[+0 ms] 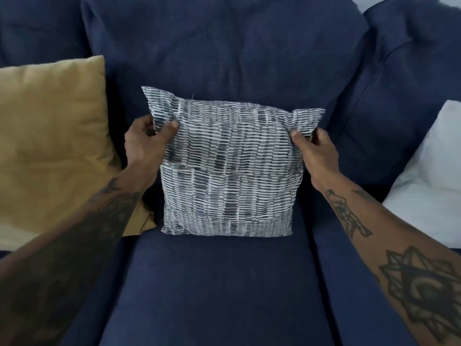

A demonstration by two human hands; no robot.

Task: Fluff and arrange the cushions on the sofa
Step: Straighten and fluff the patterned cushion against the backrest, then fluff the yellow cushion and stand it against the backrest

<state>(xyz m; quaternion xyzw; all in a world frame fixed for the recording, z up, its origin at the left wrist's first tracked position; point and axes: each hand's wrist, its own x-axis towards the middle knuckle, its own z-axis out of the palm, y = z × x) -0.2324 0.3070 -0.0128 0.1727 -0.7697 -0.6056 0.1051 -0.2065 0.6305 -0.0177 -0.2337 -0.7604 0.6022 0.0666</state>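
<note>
Both hands, left hand point(143, 143) and right hand point(315, 149), pinch the patterned cushion's point(228, 171) top corners; tug evenly outward, then centre it upright against the sofa backrest point(224, 51)

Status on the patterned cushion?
Left hand and right hand each pinch a top corner. Patterned cushion upright on navy sofa, centre seat. Nothing in the way.

My left hand point(146, 143): reached far, thumb on top, fingers curled closed in a pinch.
My right hand point(315, 151): reached far at the same level, closed in a matching pinch.
My forearms: both bare, tattooed, angling inward from the near corners.
</note>
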